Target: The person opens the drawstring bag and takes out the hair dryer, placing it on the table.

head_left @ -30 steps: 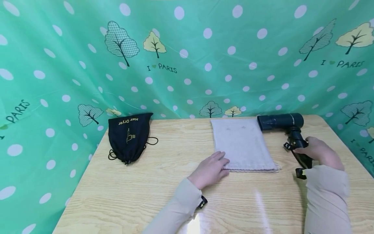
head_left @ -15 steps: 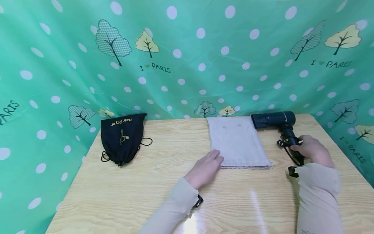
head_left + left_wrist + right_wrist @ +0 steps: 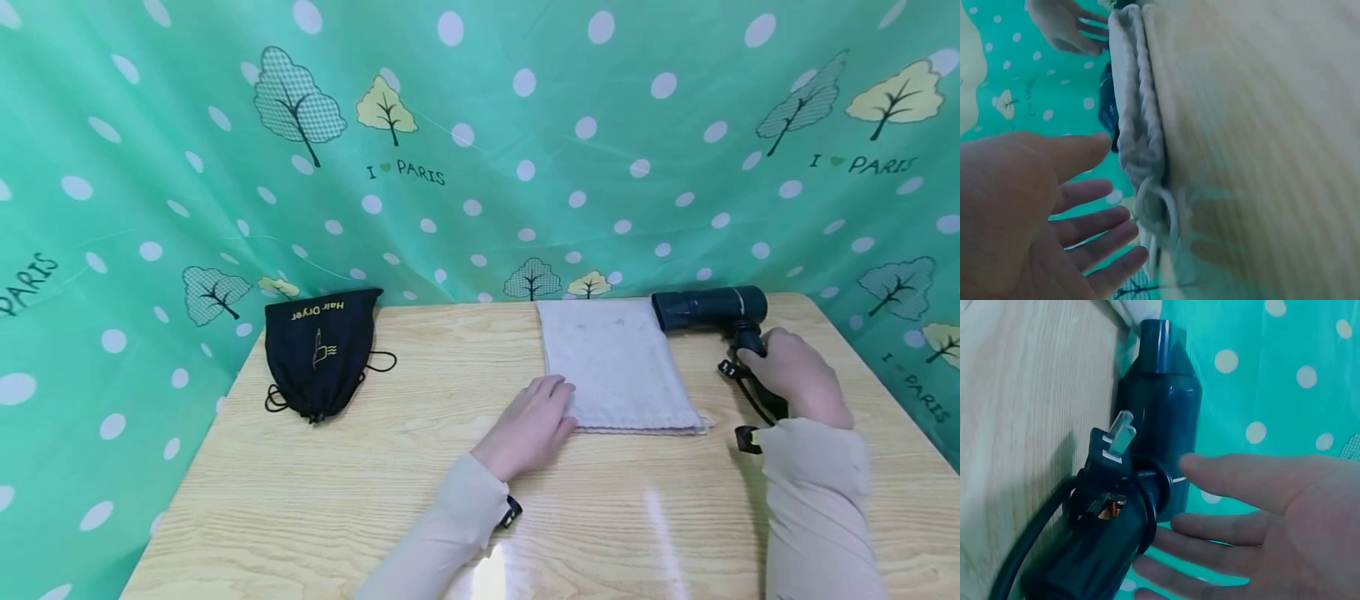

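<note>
A pale grey cloth bag with a cord loop at its mouth lies flat at the back of the table. My left hand is at the bag's near left corner. Its fingers are relaxed, with nothing held; contact is hard to tell. A black hair dryer lies to the bag's right, nozzle beside the bag's far right corner. Over the dryer's handle is my right hand, its fingers fairly straight and not closed round it. A cord with a two-pin plug is bundled against the handle.
At the back left lies a black drawstring pouch printed "Hair Dryer", its cords loose on the wood. A green dotted curtain hangs along the table's back edge and at both sides. The wooden table stretches toward me.
My right hand has moved slightly farther back along the handle, toward the dryer's barrel. The left hand stays by the bag's corner. Dryer, bag and pouch keep their places; the head view shifted a little.
</note>
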`<action>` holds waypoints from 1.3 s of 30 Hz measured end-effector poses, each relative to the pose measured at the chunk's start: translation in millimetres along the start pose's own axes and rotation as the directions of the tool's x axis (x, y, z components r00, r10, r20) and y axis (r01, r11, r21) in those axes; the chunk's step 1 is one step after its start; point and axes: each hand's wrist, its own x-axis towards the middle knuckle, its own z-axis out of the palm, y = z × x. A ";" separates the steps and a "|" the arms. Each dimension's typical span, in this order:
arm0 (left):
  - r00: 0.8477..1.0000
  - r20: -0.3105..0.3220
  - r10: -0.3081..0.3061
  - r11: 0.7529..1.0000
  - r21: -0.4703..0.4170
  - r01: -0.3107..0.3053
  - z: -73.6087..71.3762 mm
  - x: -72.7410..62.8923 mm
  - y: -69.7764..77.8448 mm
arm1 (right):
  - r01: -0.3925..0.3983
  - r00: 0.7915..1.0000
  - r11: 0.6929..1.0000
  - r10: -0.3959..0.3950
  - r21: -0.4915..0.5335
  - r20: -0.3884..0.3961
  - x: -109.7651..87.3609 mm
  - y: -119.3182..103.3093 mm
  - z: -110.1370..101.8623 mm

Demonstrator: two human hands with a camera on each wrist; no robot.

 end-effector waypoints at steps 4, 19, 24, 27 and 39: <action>1.000 -0.011 -0.029 0.999 -0.030 0.028 -3.7 -2.4 -7.8 | -0.011 0.995 1.000 0.009 -0.013 -0.099 -6.7 -10.5 0.8; 0.987 -0.109 -0.118 0.991 -0.079 0.110 -32.5 -30.7 -47.2 | 0.194 0.975 0.964 -0.169 0.183 -0.146 -11.0 -74.4 23.0; 0.983 -0.121 -0.135 0.987 -0.106 0.123 -34.1 -36.0 -55.1 | 0.224 0.971 0.955 -0.202 0.193 -0.125 -11.4 -94.4 27.3; 0.978 -0.153 -0.142 0.987 -0.103 0.127 -37.0 -39.5 -63.3 | 0.246 0.967 0.949 -0.227 0.197 -0.114 -8.4 -110.2 33.9; 0.958 -0.173 -0.228 0.970 -0.125 0.209 -50.5 -65.0 -97.5 | 0.367 0.927 0.908 -0.339 0.204 -0.160 -10.3 -183.1 67.8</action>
